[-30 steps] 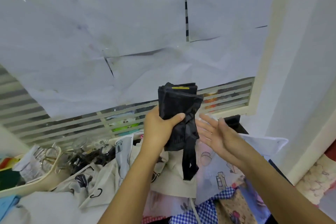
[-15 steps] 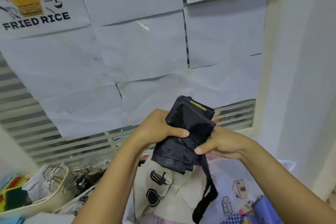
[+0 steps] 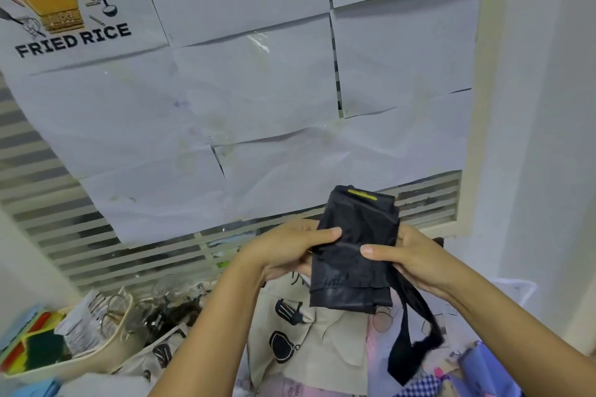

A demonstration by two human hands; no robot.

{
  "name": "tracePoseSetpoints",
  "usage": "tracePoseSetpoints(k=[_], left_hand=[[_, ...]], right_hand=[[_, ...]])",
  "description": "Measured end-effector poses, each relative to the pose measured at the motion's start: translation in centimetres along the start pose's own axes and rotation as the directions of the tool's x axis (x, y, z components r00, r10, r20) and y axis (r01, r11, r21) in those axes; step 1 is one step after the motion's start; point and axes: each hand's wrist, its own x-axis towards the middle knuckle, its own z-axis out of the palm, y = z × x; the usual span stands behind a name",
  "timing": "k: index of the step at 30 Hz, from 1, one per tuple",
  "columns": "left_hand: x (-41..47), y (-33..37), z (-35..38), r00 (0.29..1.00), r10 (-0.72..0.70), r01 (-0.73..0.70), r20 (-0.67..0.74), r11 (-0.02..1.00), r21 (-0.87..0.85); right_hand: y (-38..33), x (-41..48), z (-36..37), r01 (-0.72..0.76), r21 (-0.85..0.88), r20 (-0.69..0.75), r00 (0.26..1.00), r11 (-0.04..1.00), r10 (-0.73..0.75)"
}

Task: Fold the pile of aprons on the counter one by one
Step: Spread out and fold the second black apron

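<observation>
Head view.

- Hands, two, both yours, both raised in front of you above the pile.
- Black apron [image 3: 353,251], one, folded into a compact upright packet. It sits between your hands, held in the air, clear of the cloth beneath.
- Left hand [image 3: 283,251]: grips the packet's left edge, with the thumb laid across the front face and the fingers behind.
- Right hand [image 3: 409,258]: grips the right edge in the same way, with the thumb on the front. The two thumb tips point at each other, near but apart.
- Yellow tag [image 3: 361,195], one, along the packet's top edge, above both thumbs.
- Strap [image 3: 408,335], one, black. It hangs loose from the packet's right side, passes under your right wrist and dangles down over the pile.
- Pile of aprons [image 3: 325,361], one heap, directly below the packet. You can tell four fabrics apart: a beige apron [image 3: 335,332] with black prints, a pale pink print [image 3: 290,388], a blue check [image 3: 416,388] and a violet-blue cloth [image 3: 483,374]. The full count cannot be told.
- Tray [image 3: 96,361], one, cream, lower left, well apart from your hands. It holds packets and clear glassware, too jumbled to count.
- Poster [image 3: 72,40], one, upper left, reading FRIED RICE.
- Paper sheets [image 3: 258,90], several, overlapping on the slatted window [image 3: 48,203] behind the packet.
</observation>
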Motion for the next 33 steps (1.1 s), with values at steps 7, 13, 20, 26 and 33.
tracePoseSetpoints(k=[7, 13, 20, 26, 33], left_hand=[[1.5, -2.7, 1.8, 0.996, -0.035, 0.059, 0.079, 0.942, -0.331], [2.1, -2.3, 4.2, 0.988, 0.023, 0.068, 0.153, 0.824, -0.563], [2.4, -1.5, 5.8, 0.98, 0.176, -0.015, 0.09, 0.518, -0.855], [4.6, -2.2, 10.0, 0.953, 0.084, -0.295, -0.29, 0.467, -0.834], [5.2, -2.3, 7.8, 0.693, 0.107, -0.57, -0.713, 0.687, -0.45]], right_hand=[[-0.8, -1.6, -0.8, 0.166, -0.256, 0.085, 0.985, 0.952, -0.149], [-2.0, -1.9, -1.8, 0.348, -0.557, 0.215, 0.937, 0.754, -0.274], [-1.7, -1.5, -2.0, 0.469, -0.649, -0.027, 0.773, 0.599, -0.634], [-0.1, -0.2, -1.4, 0.347, -0.938, 0.276, 0.722, -0.014, -0.635], [1.0, -0.5, -0.7, 0.321, -0.4, -0.057, 0.926, 0.858, -0.373]])
